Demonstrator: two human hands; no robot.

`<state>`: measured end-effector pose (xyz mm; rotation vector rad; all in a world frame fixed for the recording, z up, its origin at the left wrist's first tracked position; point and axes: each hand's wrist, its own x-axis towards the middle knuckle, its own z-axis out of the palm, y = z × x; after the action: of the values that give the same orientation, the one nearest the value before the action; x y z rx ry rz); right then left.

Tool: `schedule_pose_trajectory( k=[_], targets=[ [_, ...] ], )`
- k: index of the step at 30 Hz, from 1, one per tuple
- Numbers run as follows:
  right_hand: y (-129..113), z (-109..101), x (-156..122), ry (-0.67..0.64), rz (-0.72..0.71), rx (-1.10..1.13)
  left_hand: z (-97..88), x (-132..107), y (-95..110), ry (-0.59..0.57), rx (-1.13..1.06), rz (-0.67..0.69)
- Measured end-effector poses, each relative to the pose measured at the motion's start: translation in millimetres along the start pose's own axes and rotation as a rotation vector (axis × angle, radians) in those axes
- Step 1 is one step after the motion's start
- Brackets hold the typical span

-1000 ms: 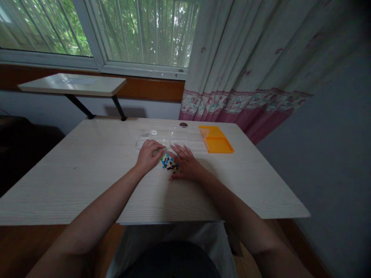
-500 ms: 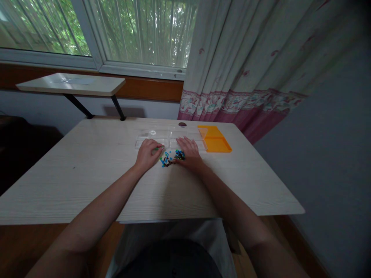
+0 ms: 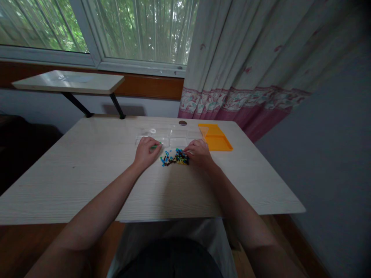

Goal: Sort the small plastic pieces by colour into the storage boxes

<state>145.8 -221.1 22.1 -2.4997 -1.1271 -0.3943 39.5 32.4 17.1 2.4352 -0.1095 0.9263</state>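
A loose pile of small building bricks (image 3: 181, 157) in blue, green, black, brown and yellow lies on the table. My left hand (image 3: 145, 152) is closed at the pile's left, with a small green brick (image 3: 155, 146) between thumb and fingers. At the right edge of the pile is my right hand (image 3: 200, 154), its fingers curled and brought together against the bricks. Whatever they pinch is hidden. Just behind both hands sits a clear plastic compartment tray (image 3: 170, 136), its near left part covered by my left hand.
An orange plastic tray (image 3: 219, 143) lies right of the clear one, partly overlapped by it. A round brown disc (image 3: 182, 123) is set in the tabletop near the back. At the back left, a raised white shelf (image 3: 72, 83) stands on black legs. Curtains (image 3: 232, 77) hang behind.
My right hand has drawn right, off the pile, and gone from spread fingers to curled ones, uncovering yellow bricks. My left hand keeps the green brick and has barely shifted left.
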Motion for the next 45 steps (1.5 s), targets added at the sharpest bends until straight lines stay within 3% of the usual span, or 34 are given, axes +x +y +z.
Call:
schedule_pose_trajectory(
  k=[11,18,25,33,45],
  targets=[
    [0,-7,-2,-0.142,-0.079,-0.008,-1.0,-2,-1,0.006,-0.017,-0.011],
    [-12,-7,-3,-0.044,-0.143,0.057,-2.8,-3,0,0.008,-0.021,-0.031],
    [-32,-2,-4,-0.094,-0.162,-0.012,-2.5,-4,0,-0.003,-0.026,-0.039],
    [-32,2,-4,-0.073,-0.098,-0.039,-2.5,-3,2,-0.009,-0.008,-0.017],
    [-40,-7,-3,-0.081,-0.156,-0.103,0.0,-2,3,-0.036,-0.046,-0.013]
  ],
)
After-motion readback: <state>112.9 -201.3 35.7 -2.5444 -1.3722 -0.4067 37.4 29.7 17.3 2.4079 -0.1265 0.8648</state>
